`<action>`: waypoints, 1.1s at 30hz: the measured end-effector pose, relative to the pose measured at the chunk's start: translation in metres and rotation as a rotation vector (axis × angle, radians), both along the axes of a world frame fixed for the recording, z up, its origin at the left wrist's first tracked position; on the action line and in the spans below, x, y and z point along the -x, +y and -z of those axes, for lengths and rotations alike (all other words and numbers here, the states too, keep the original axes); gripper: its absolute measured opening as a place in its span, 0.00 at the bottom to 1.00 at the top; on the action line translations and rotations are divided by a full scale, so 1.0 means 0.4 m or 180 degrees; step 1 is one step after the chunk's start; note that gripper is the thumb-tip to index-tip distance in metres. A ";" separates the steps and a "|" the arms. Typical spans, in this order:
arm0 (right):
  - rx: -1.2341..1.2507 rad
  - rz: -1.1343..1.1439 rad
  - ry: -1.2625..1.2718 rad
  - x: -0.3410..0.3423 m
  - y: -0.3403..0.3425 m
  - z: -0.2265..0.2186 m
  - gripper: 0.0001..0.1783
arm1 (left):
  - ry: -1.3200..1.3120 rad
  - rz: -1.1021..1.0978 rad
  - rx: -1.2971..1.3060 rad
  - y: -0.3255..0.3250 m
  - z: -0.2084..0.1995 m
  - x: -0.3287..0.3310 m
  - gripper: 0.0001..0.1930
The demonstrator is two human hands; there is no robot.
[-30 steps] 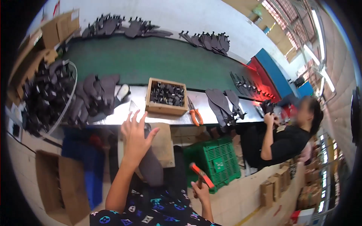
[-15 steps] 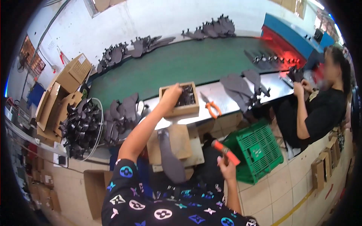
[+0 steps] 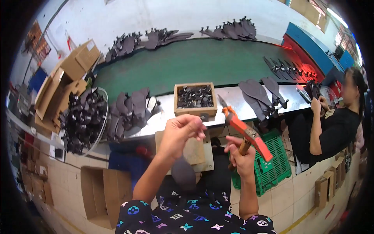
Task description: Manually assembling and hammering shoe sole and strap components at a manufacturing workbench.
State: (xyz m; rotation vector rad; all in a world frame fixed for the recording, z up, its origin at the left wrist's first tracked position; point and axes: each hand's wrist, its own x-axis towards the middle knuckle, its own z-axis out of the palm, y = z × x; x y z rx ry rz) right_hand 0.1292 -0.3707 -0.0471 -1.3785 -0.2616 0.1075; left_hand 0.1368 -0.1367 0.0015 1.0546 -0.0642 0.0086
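Note:
My left hand [image 3: 180, 136] is raised in front of the wooden box [image 3: 194, 112], its thumb and fingers pinching a small flat black piece [image 3: 204, 117]. Similar small black pieces [image 3: 194, 96] fill the box. In my right hand [image 3: 243, 160] is a hammer [image 3: 251, 134], gripped by its wooden handle with the red head up. Below my hands, a dark shoe sole [image 3: 184, 174] lies on a wooden block [image 3: 200, 150], partly hidden by my left hand and forearm.
Orange-handled pliers [image 3: 223, 102] lie right of the box. Dark soles [image 3: 255, 95] rest on the metal edge, others along the green conveyor belt [image 3: 167, 64]. A basket of black parts [image 3: 85, 121] stands left, a green crate [image 3: 272, 163] right. A co-worker [image 3: 335, 124] sits at right.
My left hand has come out of the wooden box toward me, with a small black piece in its fingers. The right hand has lifted the hammer up and closer to the left.

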 end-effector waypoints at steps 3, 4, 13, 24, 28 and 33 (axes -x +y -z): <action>-0.0252 -0.0176 -0.0444 0.007 0.062 -0.072 0.20 | 0.0026 -0.0022 0.0118 -0.030 -0.016 0.096 0.10; -0.0242 -0.0166 -0.0459 0.007 0.076 -0.090 0.20 | 0.0012 -0.0010 0.0127 -0.035 -0.016 0.107 0.10; 0.0052 -0.0249 -0.0356 0.062 0.198 -0.128 0.10 | -0.0523 -0.0707 -0.1465 0.052 0.072 0.180 0.08; 0.1036 -0.0701 -0.0117 -0.115 0.311 0.055 0.10 | -0.0430 -0.0785 -0.2761 0.217 0.272 0.025 0.14; 0.0983 -0.0836 -0.0337 -0.131 0.342 0.054 0.12 | -0.0430 -0.0969 -0.2617 0.220 0.294 0.047 0.15; 0.0802 -0.1023 -0.0528 -0.145 0.367 0.096 0.13 | -0.0636 -0.1275 -0.2689 0.221 0.316 0.037 0.16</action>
